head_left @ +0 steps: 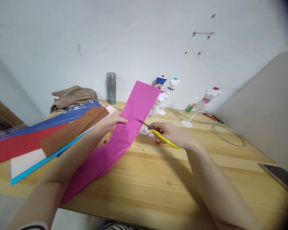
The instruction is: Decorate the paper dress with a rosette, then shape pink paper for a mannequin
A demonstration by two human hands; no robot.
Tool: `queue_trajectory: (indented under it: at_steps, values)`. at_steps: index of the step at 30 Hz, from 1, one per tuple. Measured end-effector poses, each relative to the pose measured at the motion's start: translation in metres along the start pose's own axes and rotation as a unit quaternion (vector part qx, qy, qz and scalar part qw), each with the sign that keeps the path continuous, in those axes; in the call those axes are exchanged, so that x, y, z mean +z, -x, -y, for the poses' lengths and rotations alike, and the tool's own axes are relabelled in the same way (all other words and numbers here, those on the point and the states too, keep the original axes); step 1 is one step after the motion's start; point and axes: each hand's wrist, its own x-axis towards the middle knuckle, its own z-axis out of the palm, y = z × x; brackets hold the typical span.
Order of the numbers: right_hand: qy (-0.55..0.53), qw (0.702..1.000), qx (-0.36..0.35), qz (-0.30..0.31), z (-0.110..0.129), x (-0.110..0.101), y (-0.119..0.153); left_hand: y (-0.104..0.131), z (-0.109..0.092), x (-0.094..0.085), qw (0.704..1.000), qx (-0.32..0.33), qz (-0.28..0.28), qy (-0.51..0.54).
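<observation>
My left hand [114, 123] pinches the left edge of a long folded magenta sheet [132, 111], thumb on its front face. The sheet stands tilted up at its far end and bends down across the table toward me; whether it is paper or cloth I cannot tell. In my right hand [168, 131] is a pair of scissors [165, 138] with a yellow handle. Their dark blades point left, over the sheet's right edge. Just behind the sheet stand small white mannequin busts [174, 83], one partly covered by it. Small red scraps [158, 142] lie under the scissors.
Left on the wooden table [144, 179] are coloured sheets: brown [72, 131], red [21, 143] and blue. Behind them lies a brown cloth [74, 95], beside a thermos flask [111, 89]. Rightward are another bust [210, 95], a cable [228, 142] and a phone-like slab [280, 177].
</observation>
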Motion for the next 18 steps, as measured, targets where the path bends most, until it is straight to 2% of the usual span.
queue_trajectory:
  at_steps: [5,13,18]
  values:
    - [-0.018,1.000,-0.001,0.006,-0.001,0.001,0.000,0.003,-0.002,0.002,1.000,-0.017,0.020,0.012]
    - [-0.066,0.998,0.006,0.010,-0.004,0.003,0.003,0.004,-0.008,0.001,0.999,-0.024,0.007,0.022]
    - [-0.068,0.997,-0.019,-0.022,-0.007,0.007,0.002,0.005,-0.011,0.002,0.999,-0.024,0.002,0.024]
